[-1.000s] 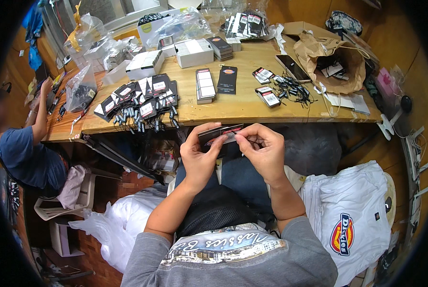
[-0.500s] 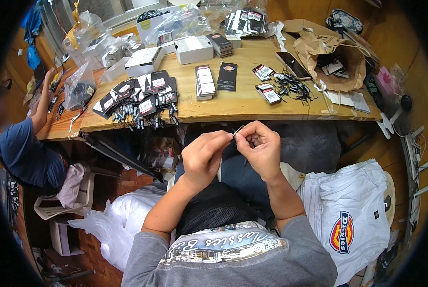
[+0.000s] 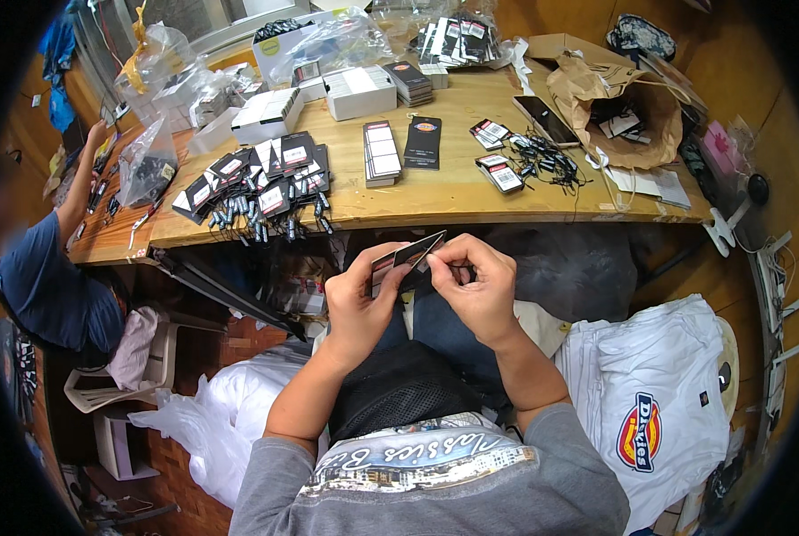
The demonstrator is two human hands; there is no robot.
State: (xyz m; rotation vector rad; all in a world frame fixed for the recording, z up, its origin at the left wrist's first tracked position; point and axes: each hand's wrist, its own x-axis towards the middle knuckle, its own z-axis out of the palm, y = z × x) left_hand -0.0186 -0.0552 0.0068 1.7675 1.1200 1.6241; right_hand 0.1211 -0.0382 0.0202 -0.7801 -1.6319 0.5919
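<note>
On my feed the left hand (image 3: 359, 295) has the black tag (image 3: 423, 246) pinched, thumb on the near face and fingers behind, holding it tilted just short of the front edge of the bench (image 3: 399, 205). The right hand (image 3: 482, 288) faces it from the other side, thumb and forefinger drawn together at the tag's right edge, the other fingers curled in – whether that pinch is on the card itself or on a thin cord, I can't tell. The card looks parted into two leaves, so I judge this piece to be midway.

As for progress, I take the heap of tags (image 3: 274, 198) ahead of the left hand and to its left as finished: they overlap, with dark cords trailing at the bench's front edge. Plenty looks left, though. Ahead of the left hand stands a stack of white-labelled cards (image 3: 382, 154), with a flat black card (image 3: 423, 143) just beside it on the right. Ahead of the right hand lie two small piles of labelled cards (image 3: 500, 174), next to a tangle of black cords (image 3: 547, 163) that I read as unused. Farther beyond the left hand, a packed white box (image 3: 361, 104) looks unworked – overall, I'd call the job well under way, not close to done.
</note>
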